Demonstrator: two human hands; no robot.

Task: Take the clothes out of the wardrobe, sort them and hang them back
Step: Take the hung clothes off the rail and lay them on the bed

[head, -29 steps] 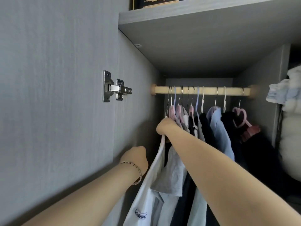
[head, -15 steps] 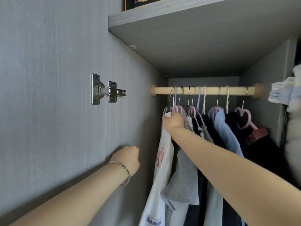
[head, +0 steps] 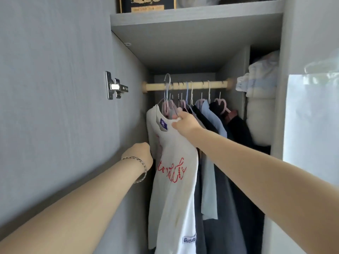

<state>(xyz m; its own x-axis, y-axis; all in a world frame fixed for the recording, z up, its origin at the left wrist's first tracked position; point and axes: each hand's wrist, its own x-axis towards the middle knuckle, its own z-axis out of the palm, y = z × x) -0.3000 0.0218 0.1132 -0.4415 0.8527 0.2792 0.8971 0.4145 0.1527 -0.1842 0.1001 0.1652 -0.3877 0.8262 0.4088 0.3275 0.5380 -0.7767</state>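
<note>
Grey wardrobe [head: 192, 44]: below its pale wooden rail [head: 212, 85], our right hand [head: 185, 123] pinches a white, red-lettered T-shirt [head: 174, 189] at the shoulder. We cannot tell what our curled left hand [head: 142, 155] holds. Next, likely: lift it out.

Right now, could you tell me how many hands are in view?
2. The right hand grips the white T-shirt at its collar; the left hand is lower, beside the shirt's edge.
</note>
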